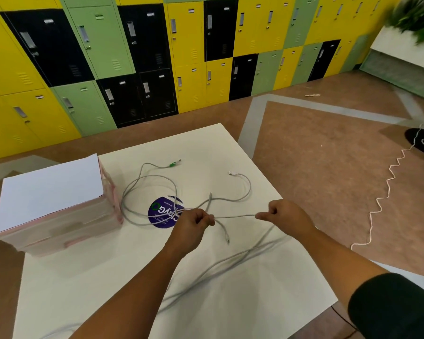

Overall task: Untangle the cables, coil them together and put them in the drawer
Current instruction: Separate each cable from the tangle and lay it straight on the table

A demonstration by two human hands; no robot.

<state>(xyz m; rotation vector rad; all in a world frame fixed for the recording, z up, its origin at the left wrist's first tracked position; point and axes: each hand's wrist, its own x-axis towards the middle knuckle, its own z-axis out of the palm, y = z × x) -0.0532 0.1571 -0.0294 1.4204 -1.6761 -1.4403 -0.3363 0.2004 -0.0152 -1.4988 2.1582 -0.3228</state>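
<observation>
Head view: white worktop (88, 285) with loose grey cables (235, 216), one stretch pulled taut between two hands.

A pink plastic drawer unit (56, 216), its drawers closed and a white sheet (49, 192) on top, stands at the worktop's left edge. The cables loop across the middle, over a round blue sticker (162, 212), and cross one another just beside the left hand (194, 222). Its grip pinches the cord at that crossing; the right hand (287, 214) pinches the same strand further along, fingers curled. The cables look light, limp and braided, unlikely to slip, so they are best drawn gently through the loops by the cord, not the plugs. A green plug (173, 164) and a white plug (231, 172) lie free at the far side.
</observation>
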